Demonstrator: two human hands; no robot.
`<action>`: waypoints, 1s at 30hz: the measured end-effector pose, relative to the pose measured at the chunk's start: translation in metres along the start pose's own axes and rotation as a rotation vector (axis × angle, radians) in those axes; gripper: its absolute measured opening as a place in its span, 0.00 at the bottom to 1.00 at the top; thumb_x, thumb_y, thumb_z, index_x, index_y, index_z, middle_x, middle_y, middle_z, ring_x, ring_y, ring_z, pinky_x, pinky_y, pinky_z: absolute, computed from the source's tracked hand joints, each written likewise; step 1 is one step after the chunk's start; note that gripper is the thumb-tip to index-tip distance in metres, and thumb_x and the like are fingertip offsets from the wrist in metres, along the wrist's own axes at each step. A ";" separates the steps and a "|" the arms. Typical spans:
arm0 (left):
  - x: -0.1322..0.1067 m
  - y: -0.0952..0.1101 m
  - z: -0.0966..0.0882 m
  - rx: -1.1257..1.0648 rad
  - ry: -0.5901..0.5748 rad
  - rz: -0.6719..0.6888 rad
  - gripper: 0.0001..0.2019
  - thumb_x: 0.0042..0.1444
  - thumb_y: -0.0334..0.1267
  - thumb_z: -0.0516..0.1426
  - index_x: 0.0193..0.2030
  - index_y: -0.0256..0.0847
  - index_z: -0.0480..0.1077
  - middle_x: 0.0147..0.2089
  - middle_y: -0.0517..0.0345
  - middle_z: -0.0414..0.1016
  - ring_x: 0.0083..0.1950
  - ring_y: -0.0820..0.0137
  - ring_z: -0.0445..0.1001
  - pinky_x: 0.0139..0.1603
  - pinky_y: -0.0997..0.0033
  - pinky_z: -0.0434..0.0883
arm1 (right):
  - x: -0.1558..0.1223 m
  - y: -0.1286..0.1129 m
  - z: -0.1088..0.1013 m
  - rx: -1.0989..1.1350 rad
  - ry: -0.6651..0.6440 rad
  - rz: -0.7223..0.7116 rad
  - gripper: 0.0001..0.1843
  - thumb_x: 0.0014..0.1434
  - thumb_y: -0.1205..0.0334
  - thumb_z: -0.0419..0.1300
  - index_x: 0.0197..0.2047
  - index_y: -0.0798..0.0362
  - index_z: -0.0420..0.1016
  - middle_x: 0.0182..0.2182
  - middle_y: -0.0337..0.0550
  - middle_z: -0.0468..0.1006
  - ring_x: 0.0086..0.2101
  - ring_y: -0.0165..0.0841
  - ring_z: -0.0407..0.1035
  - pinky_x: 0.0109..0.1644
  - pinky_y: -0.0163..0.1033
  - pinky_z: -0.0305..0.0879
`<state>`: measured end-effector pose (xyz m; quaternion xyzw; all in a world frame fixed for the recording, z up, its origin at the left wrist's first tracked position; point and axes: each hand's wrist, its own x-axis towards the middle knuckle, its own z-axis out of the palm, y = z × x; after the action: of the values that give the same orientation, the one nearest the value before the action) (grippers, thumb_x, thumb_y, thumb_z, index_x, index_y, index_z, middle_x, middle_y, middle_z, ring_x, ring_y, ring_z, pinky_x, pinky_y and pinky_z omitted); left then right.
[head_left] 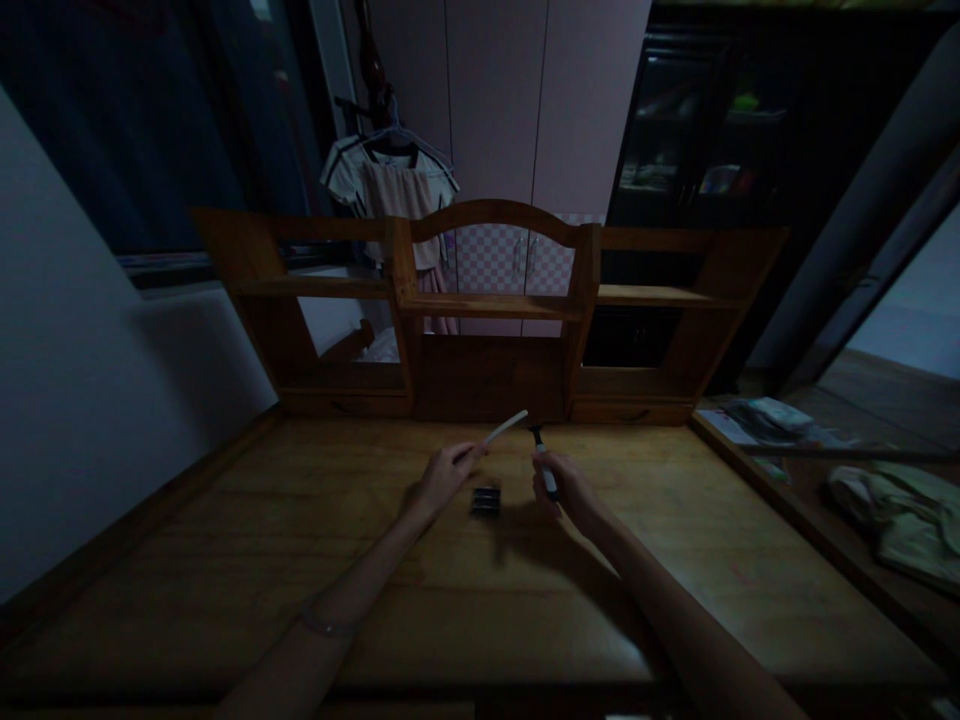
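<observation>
Both my arms reach out over a wooden desk (300,560). My left hand (444,474) is closed in a pinch on the near end of a thin white stick (506,427) that points up and to the right. My right hand (566,487) is wrapped round a white pen-like tool with a dark tip (541,455), which points up toward the white stick's far end. The two tips are close but apart. A small dark rectangular object (485,501) lies on the desk between my hands.
A wooden shelf hutch (495,310) stands along the desk's far edge. A pale wall (82,400) borders the left. Clothes hang on a hanger (390,170) behind. Papers and cloth (892,500) lie on a surface to the right.
</observation>
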<state>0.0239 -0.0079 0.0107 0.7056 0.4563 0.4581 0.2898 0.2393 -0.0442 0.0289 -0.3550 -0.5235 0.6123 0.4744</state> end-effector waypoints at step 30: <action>-0.001 0.002 0.001 -0.025 -0.070 0.043 0.17 0.59 0.48 0.51 0.42 0.40 0.75 0.43 0.55 0.77 0.46 0.64 0.73 0.48 0.70 0.66 | -0.001 -0.003 0.002 -0.014 0.012 0.019 0.22 0.57 0.47 0.53 0.19 0.52 0.56 0.09 0.31 0.56 0.10 0.23 0.50 0.14 0.31 0.43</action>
<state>0.0255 -0.0098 0.0117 0.7271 0.4248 0.4450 0.3047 0.2385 -0.0453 0.0323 -0.3670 -0.5214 0.6110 0.4692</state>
